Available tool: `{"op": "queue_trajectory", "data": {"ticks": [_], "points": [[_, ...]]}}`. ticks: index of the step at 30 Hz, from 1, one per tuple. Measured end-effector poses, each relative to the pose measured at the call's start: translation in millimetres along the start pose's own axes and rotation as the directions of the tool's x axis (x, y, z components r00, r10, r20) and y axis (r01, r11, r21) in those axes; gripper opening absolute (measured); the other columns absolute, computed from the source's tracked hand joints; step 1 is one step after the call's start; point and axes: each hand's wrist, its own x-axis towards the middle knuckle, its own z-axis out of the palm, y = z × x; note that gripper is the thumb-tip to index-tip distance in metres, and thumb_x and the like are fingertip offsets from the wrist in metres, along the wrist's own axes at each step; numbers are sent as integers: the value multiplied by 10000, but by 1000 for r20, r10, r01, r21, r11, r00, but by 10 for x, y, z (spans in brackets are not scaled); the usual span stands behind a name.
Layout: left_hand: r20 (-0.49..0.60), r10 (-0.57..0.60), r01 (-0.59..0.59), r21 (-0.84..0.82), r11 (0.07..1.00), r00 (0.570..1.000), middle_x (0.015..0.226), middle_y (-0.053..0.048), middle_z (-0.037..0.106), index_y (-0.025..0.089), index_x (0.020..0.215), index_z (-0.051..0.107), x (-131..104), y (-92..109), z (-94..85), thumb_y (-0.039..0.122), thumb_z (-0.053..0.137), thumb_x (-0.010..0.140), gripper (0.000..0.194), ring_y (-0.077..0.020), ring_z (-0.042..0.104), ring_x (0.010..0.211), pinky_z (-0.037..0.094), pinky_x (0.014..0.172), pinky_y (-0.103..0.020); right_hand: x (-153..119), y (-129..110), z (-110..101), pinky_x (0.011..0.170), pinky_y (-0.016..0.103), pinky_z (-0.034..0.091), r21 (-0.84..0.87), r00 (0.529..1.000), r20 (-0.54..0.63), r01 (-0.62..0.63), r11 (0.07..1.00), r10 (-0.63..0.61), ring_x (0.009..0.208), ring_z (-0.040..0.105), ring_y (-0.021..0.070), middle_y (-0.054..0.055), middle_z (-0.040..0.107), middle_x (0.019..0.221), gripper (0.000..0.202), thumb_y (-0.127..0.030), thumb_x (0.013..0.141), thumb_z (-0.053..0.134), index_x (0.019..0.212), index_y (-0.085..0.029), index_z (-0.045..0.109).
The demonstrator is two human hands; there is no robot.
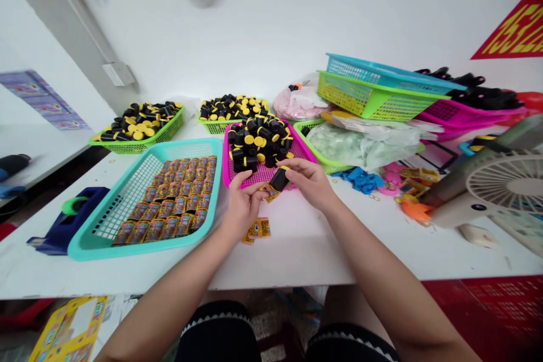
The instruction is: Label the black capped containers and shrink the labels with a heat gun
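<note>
My right hand (pixel 311 182) pinches a small black cylinder with a yellow end (pixel 279 179) between thumb and fingers. Against its lower left side, my left hand (pixel 245 203) grips a small orange printed label (pixel 270 191); whether the label is stuck to the cylinder I cannot tell. More printed labels (pixel 259 228) lie on the white table just below my hands. Right behind them stands a magenta basket (pixel 226 165) with a heap of black and yellow cylinders (pixel 259 138). To the left, a turquoise basket (pixel 80 240) holds rows of label-wrapped cylinders (pixel 180 198).
Green baskets (pixel 163 137) with more cylinders stand at the back. A blue tape dispenser (pixel 76 220) sits at the left. On the right are stacked baskets (pixel 377 99), plastic bags (pixel 352 144), blue pieces (pixel 360 180) and a fan (pixel 509 186). The table's front edge runs near my legs.
</note>
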Motion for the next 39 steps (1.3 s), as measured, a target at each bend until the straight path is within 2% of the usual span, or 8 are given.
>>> {"op": "queue_trajectory", "data": {"ticks": [9, 16, 20, 25, 30, 34, 37, 39], "points": [[-80, -62, 59, -35, 998, 995, 913, -43, 685, 209, 1182, 258, -27, -10, -3, 302, 531, 913, 394, -130, 717, 747, 554, 734, -270, -4, -33, -3, 527, 219, 466, -3, 999, 3, 41, 999, -41, 566, 544, 79, 3, 669, 795, 271, -378, 798, 690, 1022, -225, 684], [162, -236, 278, -326, 904, 958, 957, -63, 714, 234, 1273, 265, -12, 124, 18, 254, 633, 851, 561, -144, 705, 843, 548, 747, -260, -25, -156, -3, 655, 264, 540, -99, 990, 140, 13, 995, 1, 697, 625, 110, 10, 673, 835, 318, -334, 732, 752, 1006, -199, 667], [100, -258, 277, -388, 879, 961, 937, -42, 720, 245, 1269, 261, -5, 171, 62, 205, 740, 745, 711, -147, 705, 842, 542, 800, -278, -37, -132, -21, 748, 294, 561, -75, 968, 250, 27, 997, -8, 854, 659, 140, 16, 672, 924, 403, -287, 670, 802, 1021, -227, 614], [40, -290, 289, -291, 912, 956, 943, -60, 728, 221, 1261, 303, -20, 180, 60, 224, 753, 727, 698, -171, 710, 881, 532, 878, -341, -33, 69, 55, 683, 305, 564, -145, 977, 206, 88, 986, -57, 771, 654, 147, 10, 652, 831, 277, -344, 729, 761, 897, -217, 583], [-72, -380, 342, -307, 888, 922, 990, -78, 719, 238, 1301, 291, 7, 191, 22, 244, 775, 703, 770, -202, 705, 925, 540, 875, -363, -40, 115, 139, 923, 405, 502, -454, 921, 210, 389, 801, -329, 1078, 590, 209, 106, 590, 1135, 161, -364, 865, 614, 905, -210, 640], [-114, -363, 294, -393, 871, 925, 941, -31, 702, 245, 1248, 276, 92, 193, -6, 202, 797, 650, 795, -158, 700, 860, 545, 838, -318, -95, 64, 224, 1015, 460, 435, -593, 837, 317, 541, 596, -445, 1196, 511, 260, 141, 547, 1232, 519, -383, 791, 699, 1253, -223, 525], [-68, -373, 318, -397, 861, 926, 887, 31, 661, 259, 1167, 262, 93, 244, -2, 180, 793, 622, 765, -121, 678, 754, 556, 741, -274, -166, 66, 329, 999, 414, 451, -614, 766, 329, 618, 491, -552, 1166, 527, 232, 131, 582, 1191, 588, -319, 816, 661, 1342, -215, 419], [17, -425, 406, -331, 852, 905, 801, 67, 634, 258, 1139, 275, 53, 271, -7, 183, 759, 654, 689, -113, 659, 669, 559, 663, -263, -198, 93, 382, 980, 375, 464, -621, 753, 369, 635, 459, -544, 1133, 546, 212, 120, 613, 1153, 579, -370, 802, 664, 1306, -198, 436]]}}
